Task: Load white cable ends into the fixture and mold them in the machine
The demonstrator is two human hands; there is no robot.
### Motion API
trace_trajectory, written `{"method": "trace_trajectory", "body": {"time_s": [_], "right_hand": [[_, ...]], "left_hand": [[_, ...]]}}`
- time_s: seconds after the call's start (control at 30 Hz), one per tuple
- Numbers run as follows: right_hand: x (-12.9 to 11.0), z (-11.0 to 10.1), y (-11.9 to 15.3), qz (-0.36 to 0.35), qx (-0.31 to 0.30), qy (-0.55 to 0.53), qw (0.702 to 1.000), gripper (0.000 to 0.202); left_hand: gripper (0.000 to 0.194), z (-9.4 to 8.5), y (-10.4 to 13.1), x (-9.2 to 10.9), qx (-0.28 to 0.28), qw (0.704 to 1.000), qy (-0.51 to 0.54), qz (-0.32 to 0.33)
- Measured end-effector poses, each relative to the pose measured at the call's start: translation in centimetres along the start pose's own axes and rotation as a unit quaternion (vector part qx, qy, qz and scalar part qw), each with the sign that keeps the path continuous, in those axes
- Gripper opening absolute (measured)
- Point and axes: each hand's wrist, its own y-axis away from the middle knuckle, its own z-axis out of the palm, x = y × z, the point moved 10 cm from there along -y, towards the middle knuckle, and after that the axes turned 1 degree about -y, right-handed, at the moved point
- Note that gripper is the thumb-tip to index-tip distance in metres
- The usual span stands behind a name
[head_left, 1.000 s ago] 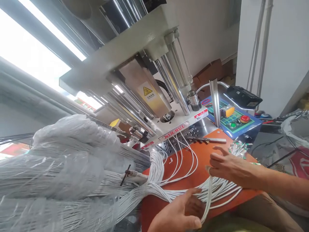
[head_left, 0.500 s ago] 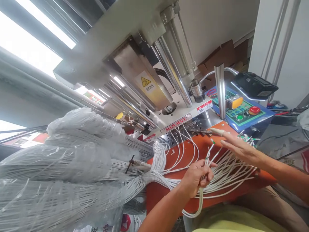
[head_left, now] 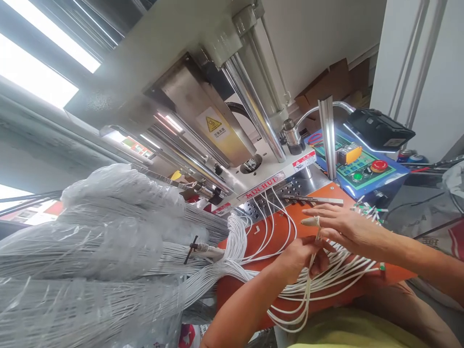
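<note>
My left hand (head_left: 302,256) is closed around a bunch of white cables (head_left: 307,295), which hang in a loop below it. Their upper ends rise from its fingers to my right hand (head_left: 344,227). That hand has long, nearly straight fingers, one wearing a pale fingertip cover (head_left: 309,221). Its thumb and fingers meet at the cable ends, seemingly pinching them; the contact is partly hidden. Under both hands, more white cables fan across an orange board (head_left: 266,246), with green-and-white connector ends (head_left: 369,210) at the right.
A press machine (head_left: 261,186) stands ahead, several cables running into it. To its right are a blue control box (head_left: 384,181), a metal post (head_left: 327,140) and a black lamp (head_left: 379,128). Plastic-wrapped cable bundles (head_left: 108,241) fill the left. A metal strip (head_left: 326,200) lies behind my right hand.
My right hand has moved left and down onto the cable ends above my left hand. The left hand has turned slightly, still holding the cables. The camera view has shifted a little.
</note>
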Motion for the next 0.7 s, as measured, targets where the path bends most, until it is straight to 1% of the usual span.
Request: {"method": "trace_trajectory", "body": {"time_s": [0.1,0.17,0.2,0.23,0.3,0.33,0.37,0.4,0.47,0.53,0.57,0.63,0.7], "right_hand": [[-1.3,2.3,0.2,0.021,-0.06,-0.035,0.997,0.043],[-1.7,2.9,0.2,0.028,-0.07,-0.056,0.996,0.048],[-1.4,2.7,0.1,0.028,-0.061,-0.064,0.996,0.049],[-0.5,2.1,0.1,0.031,-0.041,-0.072,0.996,0.05],[2.8,0.3,-0.1,0.061,0.025,-0.065,0.996,0.047],[5.0,-0.7,-0.1,0.08,0.065,-0.045,0.994,0.046],[7.1,-1.5,-0.1,0.094,0.092,0.002,0.991,0.045],[8.9,-1.8,-0.3,0.1,0.102,0.057,0.988,0.045],[11.6,-0.8,-1.2,0.102,0.056,0.156,0.981,0.037],[12.8,0.8,-2.2,0.095,-0.01,0.231,0.968,0.023],[12.9,1.4,-2.7,0.097,-0.038,0.256,0.961,0.021],[12.5,2.0,-3.5,0.121,-0.079,0.281,0.949,0.023],[11.9,2.2,-3.7,0.167,-0.114,0.253,0.946,0.022]], "left_hand": [[0.039,0.3,-0.6,0.5,0.022,0.999,0.022,0.028],[0.038,-0.1,-0.9,0.6,0.054,0.995,0.054,0.057],[0.039,-0.5,-1.1,0.5,0.072,0.992,0.073,0.068],[0.041,-0.9,-1.1,0.3,0.089,0.989,0.09,0.074],[0.045,-1.8,-1.3,-0.4,0.118,0.983,0.12,0.071],[0.047,-2.3,-1.3,-0.8,0.132,0.981,0.127,0.069],[0.048,-2.8,-1.3,-1.0,0.146,0.978,0.131,0.071],[0.049,-3.3,-1.3,-1.1,0.158,0.976,0.133,0.075],[0.046,-4.0,-1.2,-0.9,0.174,0.972,0.124,0.095],[0.039,-4.7,-1.1,-0.2,0.196,0.969,0.091,0.122],[0.035,-5.2,-0.9,0.1,0.212,0.966,0.07,0.133],[0.029,-6.0,-0.6,0.5,0.245,0.959,0.036,0.141],[0.027,-6.8,-0.3,0.7,0.269,0.953,0.012,0.142]]}}
